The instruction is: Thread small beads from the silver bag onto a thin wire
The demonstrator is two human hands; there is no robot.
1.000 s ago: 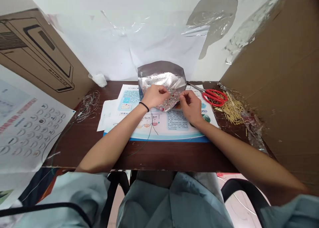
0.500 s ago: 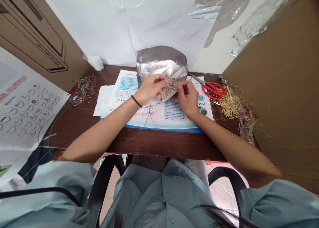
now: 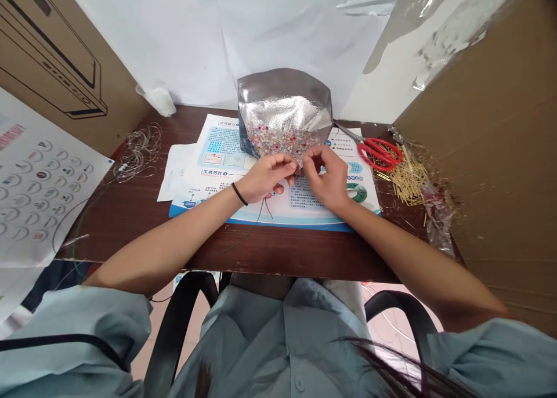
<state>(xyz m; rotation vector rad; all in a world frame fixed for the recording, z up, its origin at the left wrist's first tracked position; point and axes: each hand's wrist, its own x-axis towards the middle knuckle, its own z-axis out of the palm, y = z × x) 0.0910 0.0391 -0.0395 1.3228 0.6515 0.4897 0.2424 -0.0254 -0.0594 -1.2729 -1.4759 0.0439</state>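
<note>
Just in front of a silver foil bag (image 3: 285, 90), my left hand (image 3: 267, 180) is closed in a pinch, with a thin dark cord (image 3: 256, 223) trailing from beneath it towards the table edge. My right hand (image 3: 327, 176) is closed too, thumb and forefinger together close to the left fingertips. What lies between the right fingers is too small to make out. Many tiny beads (image 3: 278, 138), clear, pink and red, fill the open front of the bag. Both hands are over a printed sheet (image 3: 209, 183).
Red-handled scissors (image 3: 379, 154) lie to the right, beside a pile of gold-coloured sticks (image 3: 409, 177) and crumpled clear plastic (image 3: 438, 218). On the left are a tangle of thin wire (image 3: 139, 151) and a printed poster (image 3: 43, 183). Cardboard (image 3: 500, 154) walls both sides.
Both hands have drawn back from over the beads towards me and come closer together, fingertips nearly meeting. More beads are now visible. The view has shifted slightly.
</note>
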